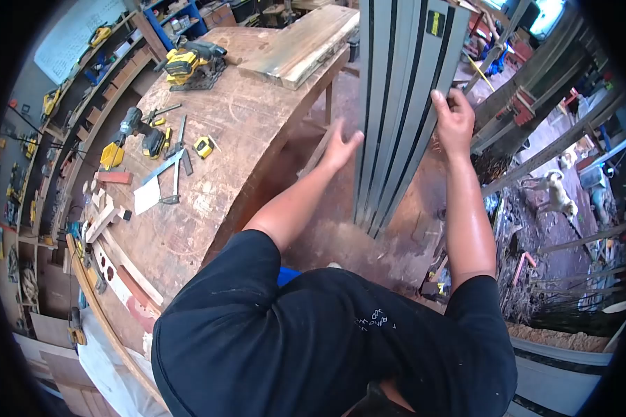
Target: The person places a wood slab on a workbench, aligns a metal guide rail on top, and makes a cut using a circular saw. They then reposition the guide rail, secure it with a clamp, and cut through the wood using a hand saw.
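A long grey metal rail with black strips [400, 104] stands upright on its end in front of me. My right hand [454, 121] is at its right edge, with the thumb on the rail and the fingers curled behind or beside it. Close to the rail's left edge is my left hand [342, 144], fingers apart and slightly blurred, holding nothing. A yellow label [435, 23] shows near the rail's upper end.
On the wooden workbench [215, 167] at left lie a yellow circular saw [190, 64], a drill [140, 129], a tape measure [203, 146] and a thick wood slab [302, 45]. Timber and an animal [558, 194] are at right.
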Action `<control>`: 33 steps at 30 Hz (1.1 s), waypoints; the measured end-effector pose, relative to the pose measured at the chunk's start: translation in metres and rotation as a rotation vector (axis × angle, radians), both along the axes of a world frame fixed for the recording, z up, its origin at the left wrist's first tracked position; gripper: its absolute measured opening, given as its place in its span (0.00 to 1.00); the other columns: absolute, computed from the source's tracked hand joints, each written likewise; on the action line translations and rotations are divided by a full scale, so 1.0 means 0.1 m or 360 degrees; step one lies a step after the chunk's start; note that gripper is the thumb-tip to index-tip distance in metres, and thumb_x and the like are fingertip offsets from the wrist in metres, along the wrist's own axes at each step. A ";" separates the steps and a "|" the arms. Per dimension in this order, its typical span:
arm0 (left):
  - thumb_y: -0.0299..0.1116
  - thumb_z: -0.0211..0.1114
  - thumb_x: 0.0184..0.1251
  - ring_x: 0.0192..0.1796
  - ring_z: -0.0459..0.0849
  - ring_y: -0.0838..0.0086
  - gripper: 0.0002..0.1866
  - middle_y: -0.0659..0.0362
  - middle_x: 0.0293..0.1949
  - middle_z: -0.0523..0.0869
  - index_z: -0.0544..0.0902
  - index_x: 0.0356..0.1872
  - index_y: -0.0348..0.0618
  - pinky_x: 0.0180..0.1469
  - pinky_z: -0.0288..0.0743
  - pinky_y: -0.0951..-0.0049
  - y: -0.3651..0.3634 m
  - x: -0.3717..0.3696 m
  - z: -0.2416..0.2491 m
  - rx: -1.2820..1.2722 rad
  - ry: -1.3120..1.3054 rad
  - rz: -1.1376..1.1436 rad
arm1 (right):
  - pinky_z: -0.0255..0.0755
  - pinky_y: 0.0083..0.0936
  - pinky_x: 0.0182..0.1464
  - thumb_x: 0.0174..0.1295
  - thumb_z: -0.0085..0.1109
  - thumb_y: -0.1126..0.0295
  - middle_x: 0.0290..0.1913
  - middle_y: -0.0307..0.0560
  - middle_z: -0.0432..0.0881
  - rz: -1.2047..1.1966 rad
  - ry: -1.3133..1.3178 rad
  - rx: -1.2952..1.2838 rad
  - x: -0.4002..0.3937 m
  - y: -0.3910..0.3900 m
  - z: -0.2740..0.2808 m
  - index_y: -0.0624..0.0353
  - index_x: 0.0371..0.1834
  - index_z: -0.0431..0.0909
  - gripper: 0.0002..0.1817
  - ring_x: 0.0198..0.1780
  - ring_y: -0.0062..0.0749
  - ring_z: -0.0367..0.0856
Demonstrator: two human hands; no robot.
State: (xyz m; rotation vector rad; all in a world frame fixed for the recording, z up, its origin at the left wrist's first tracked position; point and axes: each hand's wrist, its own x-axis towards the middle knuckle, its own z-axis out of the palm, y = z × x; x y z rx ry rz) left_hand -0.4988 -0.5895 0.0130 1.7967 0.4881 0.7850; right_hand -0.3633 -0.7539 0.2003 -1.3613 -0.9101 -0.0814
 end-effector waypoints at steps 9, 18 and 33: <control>0.41 0.61 0.71 0.39 0.81 0.75 0.17 0.55 0.40 0.85 0.77 0.45 0.35 0.43 0.76 0.72 -0.09 0.69 0.71 -0.1103 -0.0727 0.0039 | 0.74 0.27 0.46 0.61 0.64 0.60 0.42 0.47 0.85 -0.0124 -0.0390 -0.0538 0.54 0.46 0.59 0.64 0.48 0.79 0.20 0.41 0.26 0.81; 0.45 0.55 0.75 0.57 0.79 0.63 0.23 0.49 0.54 0.80 0.72 0.57 0.33 0.60 0.73 0.61 1.62 1.28 0.78 -0.1639 -0.1054 0.0014 | 0.74 0.29 0.44 0.52 0.72 0.61 0.36 0.47 0.85 -0.0283 0.0427 -0.1031 1.19 -0.34 -2.02 0.68 0.40 0.81 0.20 0.37 0.29 0.81; 0.49 0.52 0.74 0.72 0.62 0.60 0.31 0.54 0.70 0.66 0.60 0.70 0.41 0.72 0.54 0.52 3.63 1.96 0.47 -0.1924 -0.0851 -0.0292 | 0.72 0.33 0.34 0.42 0.77 0.54 0.25 0.54 0.82 -0.0675 -0.0003 -0.1493 2.28 1.56 -1.09 0.62 0.30 0.81 0.23 0.26 0.39 0.79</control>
